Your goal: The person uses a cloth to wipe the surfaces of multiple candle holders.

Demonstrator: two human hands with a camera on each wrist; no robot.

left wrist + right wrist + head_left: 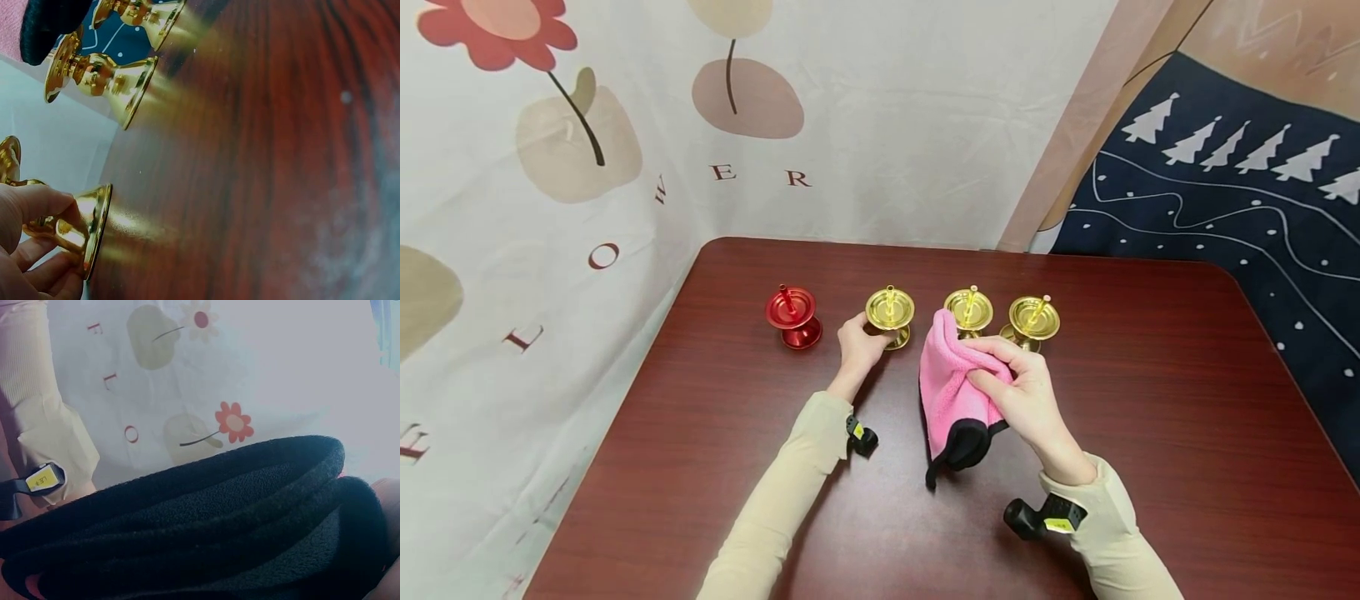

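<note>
My left hand (859, 343) grips the stem of a gold candle holder (891, 308), second from the left in the row. In the left wrist view its thumb and fingers wrap around the holder's waist, just above the flared base (98, 228), which is on or close to the tabletop. My right hand (1028, 402) pinches a folded, fluffy pink cloth (951, 379) with black edging, held up to the right of that holder. Black folds of the cloth (187, 519) fill the lower part of the right wrist view and hide most of the right hand there.
A red candle holder (792, 312) stands at the row's left end. Two more gold holders, one (967, 308) partly behind the cloth and another (1034, 318) behind the right hand, stand to the right. The brown table (700, 500) meets a printed curtain (887, 192) at its back edge.
</note>
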